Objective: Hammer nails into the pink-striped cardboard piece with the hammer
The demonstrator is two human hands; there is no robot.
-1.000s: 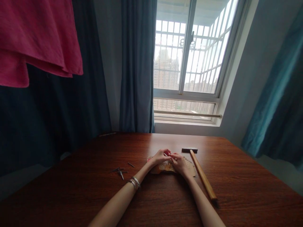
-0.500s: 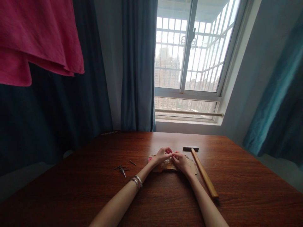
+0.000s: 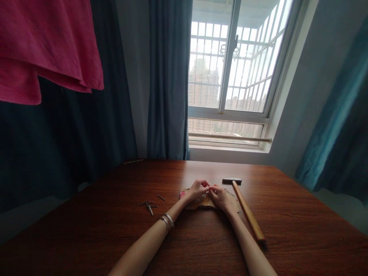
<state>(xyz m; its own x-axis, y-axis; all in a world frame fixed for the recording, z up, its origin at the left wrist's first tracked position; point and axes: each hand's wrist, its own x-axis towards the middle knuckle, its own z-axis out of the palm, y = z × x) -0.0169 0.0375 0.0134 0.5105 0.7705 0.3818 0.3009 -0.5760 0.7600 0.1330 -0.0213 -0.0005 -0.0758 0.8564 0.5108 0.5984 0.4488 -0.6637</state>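
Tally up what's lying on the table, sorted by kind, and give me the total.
Hammer: 1
Wooden board: 1
Nails: at least 4; the little pile overlaps, so the exact number is unclear
Total: at least 6

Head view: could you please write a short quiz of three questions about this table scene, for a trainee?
1. True or false: the hammer lies on the table with no hand on it.
2. The loose nails lie to which side of the left hand? A) its left B) its right C) beneath it
3. Which wrist wears the bracelets, that of the left hand or of the right hand?
Key: 1 true; 2 A; 3 left.
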